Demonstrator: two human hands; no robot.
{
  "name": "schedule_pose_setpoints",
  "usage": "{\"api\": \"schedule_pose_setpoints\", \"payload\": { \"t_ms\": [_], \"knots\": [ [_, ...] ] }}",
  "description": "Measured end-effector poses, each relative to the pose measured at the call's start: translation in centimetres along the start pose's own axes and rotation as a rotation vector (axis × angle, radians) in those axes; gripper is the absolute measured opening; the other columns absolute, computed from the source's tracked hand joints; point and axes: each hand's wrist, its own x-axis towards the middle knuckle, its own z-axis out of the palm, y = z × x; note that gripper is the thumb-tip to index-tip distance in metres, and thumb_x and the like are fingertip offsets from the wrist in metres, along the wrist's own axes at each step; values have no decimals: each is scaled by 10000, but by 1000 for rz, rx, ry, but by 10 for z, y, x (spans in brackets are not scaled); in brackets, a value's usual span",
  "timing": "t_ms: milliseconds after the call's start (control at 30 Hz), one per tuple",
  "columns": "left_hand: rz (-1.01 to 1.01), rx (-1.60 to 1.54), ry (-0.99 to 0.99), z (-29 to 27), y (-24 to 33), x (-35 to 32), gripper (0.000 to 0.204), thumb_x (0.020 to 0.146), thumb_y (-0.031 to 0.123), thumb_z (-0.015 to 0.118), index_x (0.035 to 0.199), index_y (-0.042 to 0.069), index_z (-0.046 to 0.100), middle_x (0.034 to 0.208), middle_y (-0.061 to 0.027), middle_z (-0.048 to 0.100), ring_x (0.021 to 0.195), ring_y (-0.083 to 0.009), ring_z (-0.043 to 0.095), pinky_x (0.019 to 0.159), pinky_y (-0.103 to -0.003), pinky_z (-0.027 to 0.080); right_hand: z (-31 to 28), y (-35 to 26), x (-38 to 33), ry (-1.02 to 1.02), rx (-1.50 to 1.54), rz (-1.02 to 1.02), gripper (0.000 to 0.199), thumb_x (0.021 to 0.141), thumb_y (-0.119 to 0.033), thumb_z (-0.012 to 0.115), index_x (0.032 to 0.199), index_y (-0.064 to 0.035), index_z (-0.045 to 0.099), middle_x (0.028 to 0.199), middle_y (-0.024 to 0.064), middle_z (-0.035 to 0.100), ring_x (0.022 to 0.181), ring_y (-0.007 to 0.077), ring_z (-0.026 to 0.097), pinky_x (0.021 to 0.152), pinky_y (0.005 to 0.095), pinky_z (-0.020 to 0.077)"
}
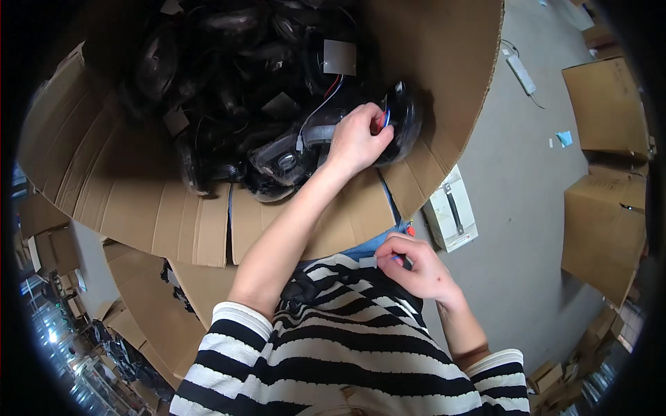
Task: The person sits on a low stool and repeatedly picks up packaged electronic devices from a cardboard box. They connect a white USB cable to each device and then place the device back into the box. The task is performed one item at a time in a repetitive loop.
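My left hand (359,136) reaches over the rim of a large cardboard box (312,232), its fingers closed in a pinch on thin red and blue wires (387,119). Those wires are at a glossy black rounded part (408,128) on the right of the pile inside the box. Near my waist, outside the box, my right hand (418,269) is closed in a pinch. A bit of blue shows between its fingertips, and a small white piece (368,262) sticks out beside them. The fingers hide most of what it holds.
Several black parts (277,163) in clear wrapping fill the box. On them lies a grey square plate (340,57) with a cable and connector (300,142). A white case (451,211) stands right of the box. Cardboard boxes (603,236) and a power strip (522,75) are farther right.
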Motion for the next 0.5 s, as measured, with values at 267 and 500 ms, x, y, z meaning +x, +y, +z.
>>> {"api": "schedule_pose_setpoints", "payload": {
  "t_ms": [267,500],
  "knots": [
    [-558,-862,-269,-33,-19,-71,88,855,112,481,892,37,453,706,-82,587,543,-107,535,557,-225,470,-3,0,-4,7,-24,-24,38,735,-7,531,773,-8,535,695,37,506,599,113,453,526,227,343],
    [-708,-692,-286,-60,-61,-208,351,833,46,475,1164,49,360,792,-66,560,541,-86,493,539,-215,437,4,6,0,-32,-7,46,50,712,13,500,748,9,535,666,25,481,597,94,426,537,221,328]
  ]
}}
